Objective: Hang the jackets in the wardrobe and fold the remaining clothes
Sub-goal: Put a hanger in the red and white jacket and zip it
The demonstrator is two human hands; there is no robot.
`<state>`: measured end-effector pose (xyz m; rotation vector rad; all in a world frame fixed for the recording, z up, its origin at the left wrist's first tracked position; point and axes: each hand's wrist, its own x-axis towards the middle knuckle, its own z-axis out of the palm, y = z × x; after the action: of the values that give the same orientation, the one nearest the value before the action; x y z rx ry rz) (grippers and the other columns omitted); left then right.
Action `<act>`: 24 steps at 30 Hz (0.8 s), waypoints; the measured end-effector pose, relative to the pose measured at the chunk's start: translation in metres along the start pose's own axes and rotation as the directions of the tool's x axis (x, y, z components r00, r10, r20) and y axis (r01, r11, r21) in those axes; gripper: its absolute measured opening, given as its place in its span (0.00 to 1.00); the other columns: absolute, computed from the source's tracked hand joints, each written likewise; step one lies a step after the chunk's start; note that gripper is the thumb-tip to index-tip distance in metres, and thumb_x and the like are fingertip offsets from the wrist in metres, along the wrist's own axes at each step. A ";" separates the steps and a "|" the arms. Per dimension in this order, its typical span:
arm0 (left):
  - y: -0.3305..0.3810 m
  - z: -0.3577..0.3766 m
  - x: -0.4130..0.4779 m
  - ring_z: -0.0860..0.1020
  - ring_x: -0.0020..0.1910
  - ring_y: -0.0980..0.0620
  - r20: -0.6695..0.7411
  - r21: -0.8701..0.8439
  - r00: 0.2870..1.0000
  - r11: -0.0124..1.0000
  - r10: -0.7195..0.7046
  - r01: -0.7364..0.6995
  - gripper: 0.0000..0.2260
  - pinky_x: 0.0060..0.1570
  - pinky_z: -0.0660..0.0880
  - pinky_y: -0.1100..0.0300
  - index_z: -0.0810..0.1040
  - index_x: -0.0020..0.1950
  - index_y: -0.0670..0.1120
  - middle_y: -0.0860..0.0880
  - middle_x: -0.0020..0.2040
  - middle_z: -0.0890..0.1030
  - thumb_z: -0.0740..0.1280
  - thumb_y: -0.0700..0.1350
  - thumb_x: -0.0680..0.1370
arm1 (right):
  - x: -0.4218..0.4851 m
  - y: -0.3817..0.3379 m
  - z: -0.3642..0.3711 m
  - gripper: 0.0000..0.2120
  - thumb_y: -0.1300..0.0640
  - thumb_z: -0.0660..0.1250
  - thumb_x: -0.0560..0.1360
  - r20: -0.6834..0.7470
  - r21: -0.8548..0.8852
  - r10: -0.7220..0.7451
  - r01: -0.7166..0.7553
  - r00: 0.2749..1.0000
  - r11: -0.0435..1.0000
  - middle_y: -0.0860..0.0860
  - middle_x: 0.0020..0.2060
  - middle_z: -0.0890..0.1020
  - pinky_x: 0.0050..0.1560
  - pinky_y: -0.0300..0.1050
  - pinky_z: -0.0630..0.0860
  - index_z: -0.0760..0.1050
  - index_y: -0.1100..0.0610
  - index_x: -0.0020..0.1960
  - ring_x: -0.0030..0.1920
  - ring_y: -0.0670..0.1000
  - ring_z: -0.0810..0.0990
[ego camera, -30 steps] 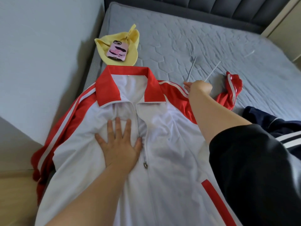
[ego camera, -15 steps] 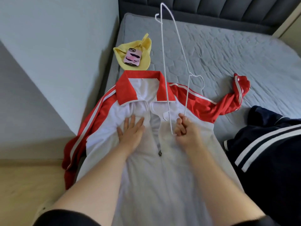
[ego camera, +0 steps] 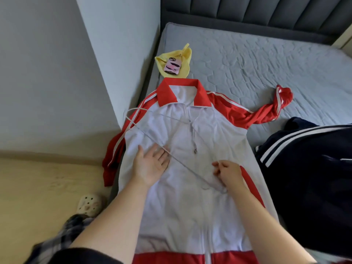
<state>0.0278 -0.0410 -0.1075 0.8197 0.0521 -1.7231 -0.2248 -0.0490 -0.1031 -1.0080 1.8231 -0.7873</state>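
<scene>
White-and-red zip jacket (ego camera: pixel 181 206) lies flat on the grey bed (ego camera: pixel 266 63), collar far. White wire hanger (ego camera: pixel 182 164) lies diagonally across its chest. Left hand (ego camera: pixel 150 166) spread flat left of the zip, fingertips at the wire. Right hand (ego camera: pixel 228 173) curled, gripping the hanger's near-right end.

Pink-cased phone (ego camera: pixel 172 67), grey mattress (ego camera: pixel 266 60), dark headboard (ego camera: pixel 247 14), cream clog (ego camera: pixel 90 205) on wooden floor (ego camera: pixel 38 187)

Jacket (ego camera: pixel 181 206) flat on bed (ego camera: pixel 266 63) — hanger (ego camera: pixel 163 147) across its chest; phone (ego camera: pixel 172 66) on cloth (ego camera: pixel 183 54) behind collar (ego camera: pixel 165 92); second jacket (ego camera: pixel 304 168) right.
</scene>
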 end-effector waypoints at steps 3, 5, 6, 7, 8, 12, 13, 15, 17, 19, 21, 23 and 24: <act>0.003 0.008 -0.003 0.75 0.62 0.41 -0.064 0.064 0.997 0.997 0.039 -0.035 0.25 0.59 0.69 0.46 0.61 0.74 0.51 0.41 0.61 0.77 0.54 0.61 0.80 | 0.000 -0.003 -0.010 0.18 0.70 0.57 0.73 -0.060 -0.344 -0.156 0.126 0.986 0.931 0.53 0.44 0.82 0.35 0.36 0.70 0.81 0.59 0.54 0.41 0.51 0.78; -0.002 0.015 -0.032 0.79 0.54 0.43 -0.091 0.138 0.994 0.990 0.054 -0.041 0.18 0.53 0.72 0.49 0.64 0.69 0.51 0.42 0.55 0.79 0.54 0.56 0.81 | -0.012 -0.009 -0.012 0.21 0.67 0.57 0.73 0.050 -0.484 -0.164 0.168 0.985 0.859 0.55 0.54 0.80 0.46 0.42 0.74 0.76 0.57 0.63 0.51 0.55 0.78; -0.006 0.015 -0.035 0.81 0.49 0.45 -0.127 0.219 0.991 0.975 0.048 -0.019 0.14 0.49 0.74 0.51 0.68 0.63 0.48 0.42 0.51 0.80 0.54 0.53 0.82 | -0.011 -0.014 -0.009 0.21 0.62 0.60 0.74 0.112 -0.546 -0.145 0.183 0.983 0.818 0.56 0.59 0.77 0.53 0.46 0.74 0.71 0.56 0.67 0.57 0.57 0.76; -0.011 0.016 -0.040 0.82 0.43 0.46 -0.160 0.308 0.986 0.951 0.039 0.012 0.12 0.46 0.74 0.53 0.71 0.58 0.45 0.43 0.47 0.79 0.53 0.51 0.83 | -0.013 -0.019 -0.004 0.25 0.54 0.63 0.75 0.173 -0.597 -0.135 0.213 0.976 0.773 0.55 0.63 0.74 0.59 0.50 0.72 0.66 0.55 0.71 0.62 0.58 0.73; -0.015 0.016 -0.046 0.83 0.37 0.48 -0.181 0.373 0.983 0.928 0.044 0.027 0.12 0.43 0.75 0.54 0.73 0.53 0.44 0.43 0.44 0.79 0.53 0.48 0.83 | -0.018 -0.023 0.001 0.32 0.45 0.65 0.73 0.238 -0.623 -0.135 0.258 0.962 0.739 0.54 0.66 0.71 0.63 0.53 0.70 0.62 0.53 0.73 0.65 0.58 0.70; -0.017 0.012 -0.067 0.81 0.36 0.48 -0.204 0.504 0.974 0.863 0.100 0.017 0.15 0.40 0.74 0.57 0.72 0.45 0.44 0.43 0.41 0.80 0.50 0.44 0.84 | -0.040 -0.025 0.022 0.59 0.31 0.73 0.59 0.454 -0.649 -0.178 0.461 0.873 0.605 0.53 0.74 0.57 0.72 0.57 0.58 0.44 0.50 0.77 0.73 0.58 0.57; -0.016 0.011 -0.071 0.80 0.39 0.48 -0.203 0.531 0.973 0.847 0.110 0.015 0.15 0.41 0.74 0.57 0.72 0.45 0.44 0.43 0.41 0.80 0.49 0.44 0.84 | -0.042 -0.024 0.025 0.61 0.32 0.74 0.58 0.465 -0.654 -0.191 0.481 0.864 0.584 0.53 0.74 0.54 0.72 0.57 0.57 0.41 0.50 0.77 0.73 0.58 0.55; -0.013 0.010 -0.075 0.80 0.40 0.48 -0.186 0.563 0.976 0.826 0.117 0.008 0.15 0.44 0.74 0.56 0.72 0.45 0.43 0.43 0.42 0.81 0.49 0.44 0.85 | -0.043 -0.023 0.029 0.65 0.33 0.75 0.57 0.484 -0.673 -0.214 0.517 0.849 0.529 0.53 0.75 0.51 0.73 0.58 0.54 0.36 0.50 0.77 0.74 0.58 0.52; -0.011 0.013 -0.077 0.82 0.38 0.49 -0.152 0.561 0.981 0.828 0.118 -0.012 0.15 0.45 0.76 0.56 0.72 0.45 0.43 0.43 0.41 0.82 0.50 0.44 0.85 | -0.042 -0.025 0.033 0.65 0.33 0.75 0.57 0.510 -0.691 -0.220 0.548 0.832 0.471 0.53 0.75 0.50 0.73 0.58 0.55 0.33 0.48 0.76 0.74 0.58 0.52; -0.009 0.018 -0.073 0.83 0.37 0.50 -0.096 0.538 0.984 0.839 0.152 -0.077 0.14 0.46 0.77 0.55 0.72 0.44 0.42 0.43 0.39 0.83 0.51 0.44 0.85 | -0.040 -0.029 0.035 0.64 0.34 0.75 0.58 0.499 -0.702 -0.228 0.544 0.836 0.460 0.53 0.74 0.53 0.69 0.57 0.59 0.33 0.46 0.76 0.72 0.59 0.56; -0.006 0.027 -0.068 0.84 0.38 0.50 -0.034 0.533 0.979 0.832 0.201 -0.152 0.13 0.44 0.78 0.55 0.74 0.46 0.43 0.45 0.38 0.84 0.53 0.44 0.84 | -0.037 -0.036 0.031 0.62 0.36 0.75 0.59 0.444 -0.703 -0.292 0.532 0.847 0.472 0.54 0.71 0.58 0.67 0.56 0.60 0.35 0.44 0.76 0.69 0.59 0.59; -0.002 0.035 -0.061 0.84 0.41 0.49 0.017 0.532 0.969 0.819 0.245 -0.216 0.11 0.41 0.79 0.58 0.77 0.50 0.44 0.46 0.41 0.85 0.56 0.45 0.83 | -0.033 -0.049 0.024 0.60 0.37 0.74 0.58 0.343 -0.704 -0.439 0.537 0.830 0.465 0.54 0.69 0.61 0.65 0.56 0.60 0.38 0.43 0.76 0.67 0.57 0.61; 0.000 0.038 -0.058 0.84 0.43 0.49 0.019 0.531 0.966 0.816 0.257 -0.228 0.09 0.40 0.79 0.59 0.78 0.51 0.46 0.46 0.42 0.85 0.59 0.46 0.82 | -0.029 -0.056 0.021 0.59 0.37 0.74 0.57 0.266 -0.713 -0.531 0.535 0.804 0.453 0.54 0.68 0.62 0.64 0.56 0.60 0.39 0.43 0.76 0.66 0.57 0.61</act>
<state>0.0142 -0.0093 -0.0479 1.2219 -0.4986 -1.4802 -0.1799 -0.0521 -0.0540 -2.2408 1.8555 -0.2930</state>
